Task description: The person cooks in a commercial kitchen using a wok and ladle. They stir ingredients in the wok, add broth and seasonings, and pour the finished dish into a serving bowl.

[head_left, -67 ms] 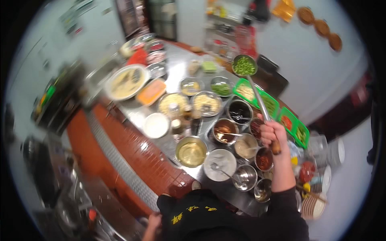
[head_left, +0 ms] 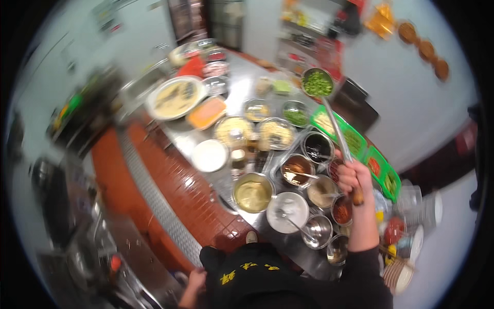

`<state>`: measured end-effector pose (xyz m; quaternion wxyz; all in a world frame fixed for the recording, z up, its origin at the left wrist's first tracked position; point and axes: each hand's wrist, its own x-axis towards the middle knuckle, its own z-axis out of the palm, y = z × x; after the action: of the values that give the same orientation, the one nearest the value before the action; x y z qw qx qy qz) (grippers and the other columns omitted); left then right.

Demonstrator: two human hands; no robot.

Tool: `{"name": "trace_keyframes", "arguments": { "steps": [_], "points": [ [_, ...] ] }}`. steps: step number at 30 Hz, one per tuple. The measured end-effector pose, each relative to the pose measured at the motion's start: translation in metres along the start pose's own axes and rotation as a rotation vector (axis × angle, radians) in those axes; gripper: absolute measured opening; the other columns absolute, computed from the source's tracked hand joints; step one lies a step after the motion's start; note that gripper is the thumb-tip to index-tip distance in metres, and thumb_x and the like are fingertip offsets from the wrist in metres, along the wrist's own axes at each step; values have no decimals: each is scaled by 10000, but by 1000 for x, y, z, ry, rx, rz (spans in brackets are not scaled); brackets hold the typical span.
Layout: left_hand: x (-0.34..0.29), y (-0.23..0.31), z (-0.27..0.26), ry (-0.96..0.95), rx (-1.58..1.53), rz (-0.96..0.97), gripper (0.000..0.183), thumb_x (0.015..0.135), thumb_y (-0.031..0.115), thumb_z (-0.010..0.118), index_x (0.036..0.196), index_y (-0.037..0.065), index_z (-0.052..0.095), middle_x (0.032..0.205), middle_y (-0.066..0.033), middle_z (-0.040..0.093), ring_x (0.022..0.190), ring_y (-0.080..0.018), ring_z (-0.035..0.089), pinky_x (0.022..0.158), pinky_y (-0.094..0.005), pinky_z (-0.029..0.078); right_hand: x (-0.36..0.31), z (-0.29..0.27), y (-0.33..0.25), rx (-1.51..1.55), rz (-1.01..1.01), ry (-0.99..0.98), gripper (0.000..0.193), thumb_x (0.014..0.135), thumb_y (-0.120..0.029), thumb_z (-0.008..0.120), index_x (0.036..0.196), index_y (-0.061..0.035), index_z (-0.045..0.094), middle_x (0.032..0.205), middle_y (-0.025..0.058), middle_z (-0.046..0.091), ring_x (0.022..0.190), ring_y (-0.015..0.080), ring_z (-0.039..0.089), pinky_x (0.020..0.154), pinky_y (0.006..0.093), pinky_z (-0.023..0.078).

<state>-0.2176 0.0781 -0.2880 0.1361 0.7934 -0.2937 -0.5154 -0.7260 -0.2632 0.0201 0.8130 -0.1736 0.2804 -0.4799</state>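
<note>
My right hand (head_left: pixel 356 180) is closed round the wooden-ended handle of a long metal ladle (head_left: pixel 338 131). Chopped green pieces (head_left: pixel 317 84) fill its bowl, which is held up over the far right side of the steel table. Beneath that hand stand pots of sauce, among them a dark one (head_left: pixel 317 147), a reddish-brown one (head_left: pixel 298 170) and a red one (head_left: pixel 342 210). Low at my left side hangs my left hand (head_left: pixel 195 282), near the steel counter; its fingers are blurred and partly hidden, so their grip does not show.
The steel table (head_left: pixel 237 77) carries a large oval dish (head_left: pixel 176 98), an orange tray (head_left: pixel 206 113), a bowl of white powder (head_left: pixel 288 212) and a pot of yellowish liquid (head_left: pixel 253 192). Green containers (head_left: pixel 378 170) line its right edge beside stacked plates (head_left: pixel 397 278). A drain grate (head_left: pixel 159 203) crosses the red floor.
The whole view has shifted, so the table and pots appear a little further right. My right hand still grips the ladle, at nearly the same pose; my left hand is slightly higher.
</note>
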Motion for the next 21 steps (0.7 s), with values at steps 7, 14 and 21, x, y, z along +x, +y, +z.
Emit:
{"name": "trace_keyframes", "arguments": {
  "steps": [7,14,21],
  "points": [
    [-18,-50,-1,166,56,120,396,800,301,630,1112,63,681,1114,-187,675,1061,-352,635,921,-425,503,54,150,119,-195,373,-481,517,955,-72,456,1452,-18,321,565,-5,358,345,94,354,321,274,306],
    [-72,-104,-12,323,-271,-10,425,827,290,673,1173,46,640,1108,-152,688,1035,-291,657,908,-377,508,73,307,338,-194,1054,-797,529,929,-28,436,1450,-1,346,579,-7,365,372,90,339,359,273,287],
    [-98,-178,-10,537,-532,1,394,844,259,686,1151,17,641,1052,-145,699,996,-252,672,856,-353,522,3,407,589,-884,1089,-1262,479,880,-9,526,1352,-21,447,603,-9,403,408,111,391,394,251,333]
  ]
}}
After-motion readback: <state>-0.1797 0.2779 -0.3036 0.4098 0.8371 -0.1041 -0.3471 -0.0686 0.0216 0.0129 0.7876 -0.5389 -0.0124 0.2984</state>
